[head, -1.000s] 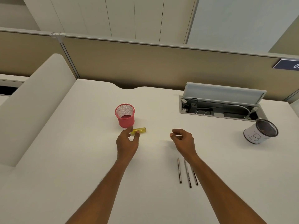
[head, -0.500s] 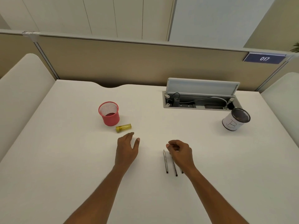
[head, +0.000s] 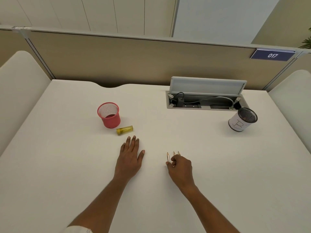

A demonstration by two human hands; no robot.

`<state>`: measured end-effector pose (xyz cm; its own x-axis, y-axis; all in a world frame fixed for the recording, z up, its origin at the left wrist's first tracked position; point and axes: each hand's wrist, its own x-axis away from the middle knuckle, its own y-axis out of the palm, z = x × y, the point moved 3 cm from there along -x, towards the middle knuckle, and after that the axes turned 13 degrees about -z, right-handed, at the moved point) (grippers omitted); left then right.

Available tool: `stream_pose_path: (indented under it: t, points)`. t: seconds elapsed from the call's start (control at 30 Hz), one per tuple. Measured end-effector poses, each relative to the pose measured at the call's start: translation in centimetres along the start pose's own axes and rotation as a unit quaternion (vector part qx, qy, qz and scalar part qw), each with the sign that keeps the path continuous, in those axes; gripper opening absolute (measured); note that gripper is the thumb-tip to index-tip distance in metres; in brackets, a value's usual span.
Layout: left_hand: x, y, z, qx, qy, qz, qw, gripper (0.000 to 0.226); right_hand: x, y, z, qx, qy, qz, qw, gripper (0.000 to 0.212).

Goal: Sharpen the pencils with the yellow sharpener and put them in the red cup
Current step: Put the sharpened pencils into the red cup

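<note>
- Head view, risks: the three pencils (head: 174, 153) lie side by side on the table (head: 67, 165), touching or nearly so, with most of their length hidden under the right hand (head: 180, 167). Picking one out could drag or roll its neighbours, since round shafts on a smooth top move easily
- The yellow sharpener (head: 124, 130) lies on its side just in front of the red cup (head: 111, 121), apart from both hands. It looks like a small cylinder, so a careless reach could roll it away or knock it into the cup
- The red cup is light mesh, stands upright and looks empty. A pencil dropped in at a slant might tip it, and nothing steadies it now
- A white cup marked B (head: 239, 125) stands well apart on the right, near the open cable tray (head: 202, 105). It is the wrong place for any pencil
- Grip, left hand (head: 130, 157): released, palm down on the table with fingers straight and slightly spread. The fingertips are near the sharpener but not touching it, and the hand holds nothing
- Grip, right hand: fingers curled down over the pencils, with thumb and forefinger closing on the leftmost one just behind its tip. I cannot tell whether that pencil is lifted off the table
- Judgement: the task is at its start, with no pencil in the red cup and the sharpener not yet in hand
</note>
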<state>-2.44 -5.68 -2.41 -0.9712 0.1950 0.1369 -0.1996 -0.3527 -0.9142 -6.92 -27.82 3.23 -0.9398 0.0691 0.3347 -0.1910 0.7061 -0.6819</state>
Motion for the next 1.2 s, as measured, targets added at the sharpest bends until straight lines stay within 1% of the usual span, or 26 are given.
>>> stream_pose_path:
  t: [0.3, 0.43, 0.6, 0.77, 0.87, 0.97, 1.2]
  points:
    - [0.2, 1.0, -0.1, -0.011, -0.003, -0.022, 1.000, 0.071, 0.2, 0.5, 0.0, 0.055, 0.037, -0.010, 0.998, 0.014]
    - [0.2, 1.0, -0.2, -0.017, -0.007, -0.018, 1.000, 0.069, -0.1, 0.8, -0.4, 0.103, 0.035, -0.017, 0.994, 0.018]
    - [0.3, 1.1, -0.2, -0.021, -0.008, -0.017, 1.000, 0.070, -0.3, 0.9, -0.9, 0.138, 0.053, -0.020, 0.989, 0.023]
    - [0.3, 1.1, -0.2, -0.022, -0.009, -0.017, 1.000, 0.069, -0.5, 1.0, -1.2, 0.127, 0.065, -0.034, 0.989, 0.017]
    - [0.3, 1.0, -0.2, -0.017, -0.009, -0.017, 1.000, 0.069, -0.7, 0.7, -1.2, 0.102, 0.072, -0.032, 0.992, 0.024]
    - [0.3, 1.0, -0.2, -0.017, -0.009, -0.012, 1.000, 0.068, -0.7, 0.2, -1.4, 0.047, 0.070, -0.020, 0.996, 0.028]
    - [-0.1, 0.8, 0.2, 0.027, -0.019, -0.009, 0.999, 0.074, -0.9, -2.9, -1.9, -0.029, 0.038, 0.006, 0.999, 0.011]
